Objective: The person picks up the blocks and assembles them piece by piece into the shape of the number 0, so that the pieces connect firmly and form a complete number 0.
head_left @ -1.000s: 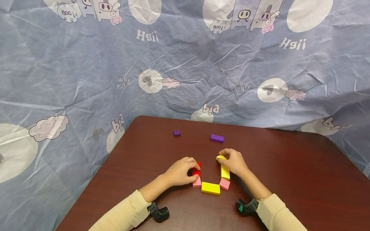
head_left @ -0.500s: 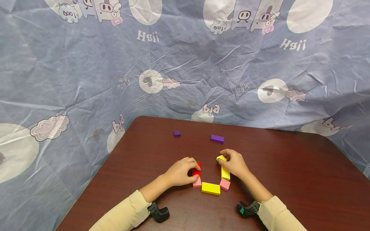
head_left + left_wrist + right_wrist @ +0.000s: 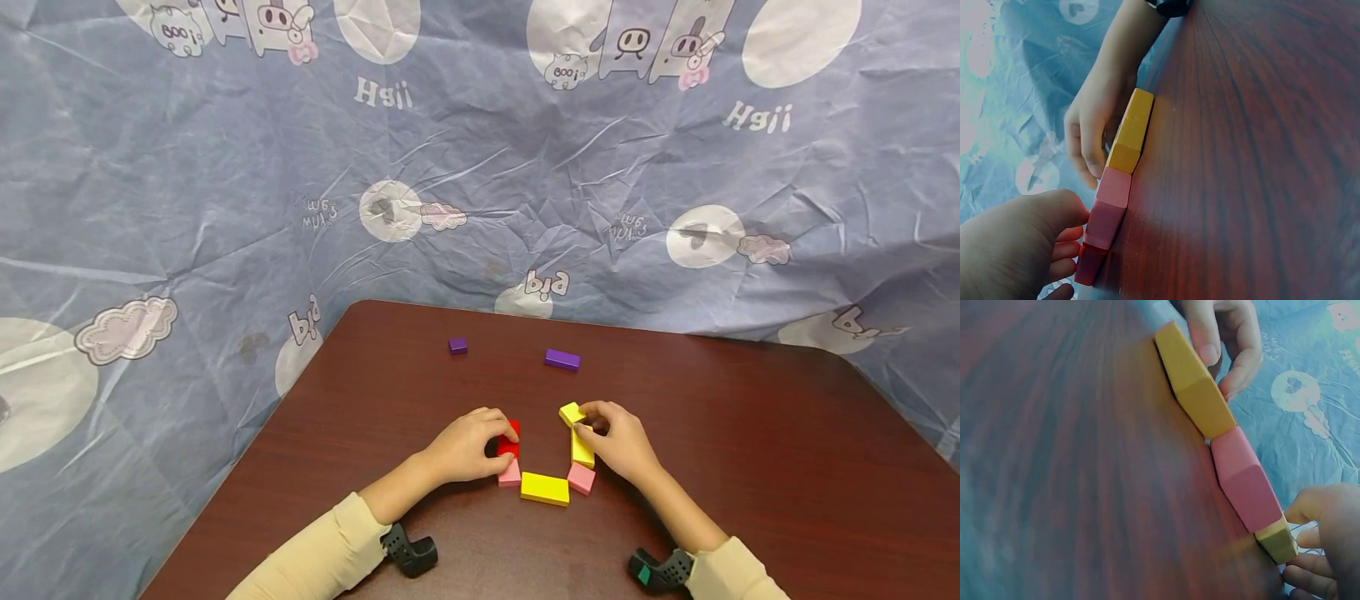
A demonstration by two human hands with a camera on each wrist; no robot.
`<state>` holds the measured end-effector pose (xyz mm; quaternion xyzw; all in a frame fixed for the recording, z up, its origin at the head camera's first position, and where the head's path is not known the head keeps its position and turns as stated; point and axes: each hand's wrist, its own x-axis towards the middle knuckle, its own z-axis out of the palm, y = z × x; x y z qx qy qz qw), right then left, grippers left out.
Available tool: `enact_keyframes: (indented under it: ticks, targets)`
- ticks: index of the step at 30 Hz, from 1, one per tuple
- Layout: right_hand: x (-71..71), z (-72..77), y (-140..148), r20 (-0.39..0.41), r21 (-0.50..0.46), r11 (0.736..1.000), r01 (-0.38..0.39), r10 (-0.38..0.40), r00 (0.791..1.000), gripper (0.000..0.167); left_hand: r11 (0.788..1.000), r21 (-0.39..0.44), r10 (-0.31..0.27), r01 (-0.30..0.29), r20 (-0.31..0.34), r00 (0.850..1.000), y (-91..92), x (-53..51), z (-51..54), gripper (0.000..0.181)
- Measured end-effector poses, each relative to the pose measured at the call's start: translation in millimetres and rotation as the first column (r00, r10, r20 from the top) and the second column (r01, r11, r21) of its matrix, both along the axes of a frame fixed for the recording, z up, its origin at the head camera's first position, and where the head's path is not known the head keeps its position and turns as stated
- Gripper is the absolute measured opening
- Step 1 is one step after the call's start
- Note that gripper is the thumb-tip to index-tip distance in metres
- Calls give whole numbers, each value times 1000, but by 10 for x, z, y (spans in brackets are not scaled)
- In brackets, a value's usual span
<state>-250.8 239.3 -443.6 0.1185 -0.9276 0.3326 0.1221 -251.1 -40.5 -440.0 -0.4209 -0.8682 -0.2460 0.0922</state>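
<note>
Partly, the left hand is covering the red block, which is lying beyond the left end of the flat yellow block; its grip is curling around that red block, hiding some of its outline. At the flat yellow block's left end a pink block is sitting, and at its right end another pink block. Beyond the flat yellow block's right end, a long yellow block and a small yellow block are lying end to end. Around their joint the right hand is resting, masking a corner; whether its grip is pinching or merely touching, I cannot tell. Well beyond the flat yellow block, two purple blocks are lying apart. The frame is cutting off both sleeves and the bench's near edge.
</note>
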Motion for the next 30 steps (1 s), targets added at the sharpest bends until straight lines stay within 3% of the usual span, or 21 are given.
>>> enact_keyframes:
  ticks: [19, 30]
  targets:
    - [-1, -99, 33, -55, -28, 999, -28, 26, 998, 26, 1000, 9, -18, 18, 3, 1000, -3, -16, 10, 18]
    - [3, -106, 22, -67, -34, 999, -37, 35, 997, 25, 997, -53, -50, 57, 122, 991, -15, -107, 178, 17]
